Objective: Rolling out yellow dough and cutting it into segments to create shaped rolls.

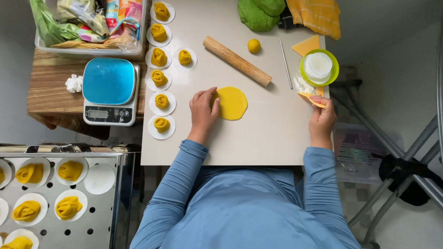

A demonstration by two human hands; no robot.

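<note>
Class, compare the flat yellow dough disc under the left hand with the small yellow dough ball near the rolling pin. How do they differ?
The dough disc is rolled flat and wide; the dough ball is round and small. The left hand touches the disc; the ball lies untouched beside the rolling pin. Both are yellow dough.

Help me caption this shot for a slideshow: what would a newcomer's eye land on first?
First, the flat yellow dough disc at the middle of the table, with the left hand pressing its edge. Next, the column of yellow dough roses on white rounds along the table's left side, beside a blue-topped scale. The right hand holds a yellow scraper near a green bowl at the right edge.
</note>
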